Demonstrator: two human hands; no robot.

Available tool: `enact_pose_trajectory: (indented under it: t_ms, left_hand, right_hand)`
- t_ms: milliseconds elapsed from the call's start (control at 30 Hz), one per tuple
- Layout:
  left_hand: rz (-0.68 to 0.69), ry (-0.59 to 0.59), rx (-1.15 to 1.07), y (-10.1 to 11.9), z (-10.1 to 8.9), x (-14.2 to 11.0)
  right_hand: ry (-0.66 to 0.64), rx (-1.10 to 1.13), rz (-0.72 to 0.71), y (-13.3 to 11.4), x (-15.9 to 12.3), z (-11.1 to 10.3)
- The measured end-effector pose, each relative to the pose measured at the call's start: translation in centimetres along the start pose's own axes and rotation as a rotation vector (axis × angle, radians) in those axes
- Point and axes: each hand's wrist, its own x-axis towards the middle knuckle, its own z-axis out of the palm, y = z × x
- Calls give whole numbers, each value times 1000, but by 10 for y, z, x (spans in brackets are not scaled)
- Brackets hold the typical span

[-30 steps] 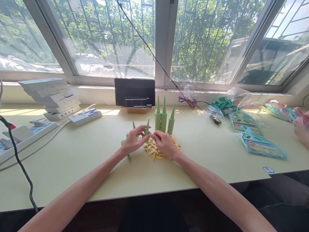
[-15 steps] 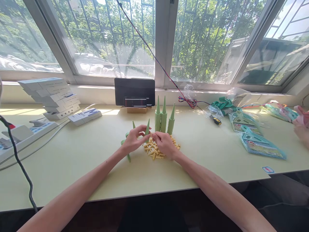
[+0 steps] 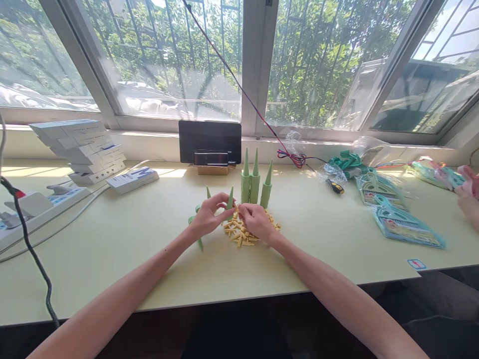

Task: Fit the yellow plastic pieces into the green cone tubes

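My left hand [image 3: 208,217] is closed around a pointed green cone [image 3: 230,198], whose tip sticks up between thumb and index finger. Close against those fingertips, my right hand [image 3: 258,222] is pinched; what it grips is too small and hidden to make out. Beneath both hands spreads a pile of small yellow pegs [image 3: 239,233]. Behind my right hand stand upright stacks of nested green cones [image 3: 255,187], tips up. More loose green cones [image 3: 201,244] lie partly hidden beside and behind my left hand.
At the back stands a dark tablet [image 3: 209,137] with a phone [image 3: 210,158] before it. White boxes [image 3: 84,149] and a power strip [image 3: 45,212] are on the left. Packaged dustpan sets [image 3: 407,224] and a yellow-black tool [image 3: 335,186] lie right, near another person's hand [image 3: 467,202].
Both hands keep nearly the same place and grip. The whole view has shifted very slightly.
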Motion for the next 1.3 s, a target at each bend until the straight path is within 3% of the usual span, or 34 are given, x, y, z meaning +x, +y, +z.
enact_pose_trajectory:
  t_ms: [867, 1300]
  left_hand:
    - [129, -13, 94, 4, 1, 0]
    - [-70, 82, -15, 2, 3, -1]
  right_hand:
    - [-5, 91, 61, 0, 0, -2]
    - [49, -68, -20, -2, -1, 2]
